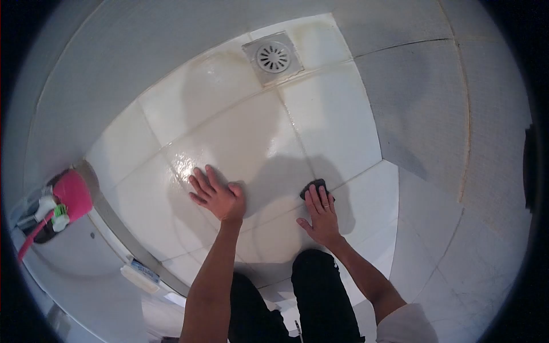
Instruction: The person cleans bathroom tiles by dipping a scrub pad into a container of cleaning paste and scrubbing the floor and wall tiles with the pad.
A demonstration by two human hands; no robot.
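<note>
left hand (pixel 217 195) over the white tiled floor (pixel 229 131), fingers spread apart, whether its palm touches cannot be told; right hand (pixel 321 217) laid on a dark scrubbing pad (pixel 313 187), its fingers close together over the pad and thumb held out; the pad lies on the floor tiles, right of the left hand and nearer the knees than the square metal drain (pixel 273 58), with a pink container (pixel 73 196) off to the left

Head view: the left hand (pixel 216 193) lies spread on wet white floor tiles (pixel 229 128); the right hand (pixel 320 216) presses 1 dark pad (pixel 314 188) to them. Far: 1 square metal drain (pixel 273 59). Left: 1 pink container (pixel 73 195). Near: 2 dark-clad legs (pixel 320 291).
</note>
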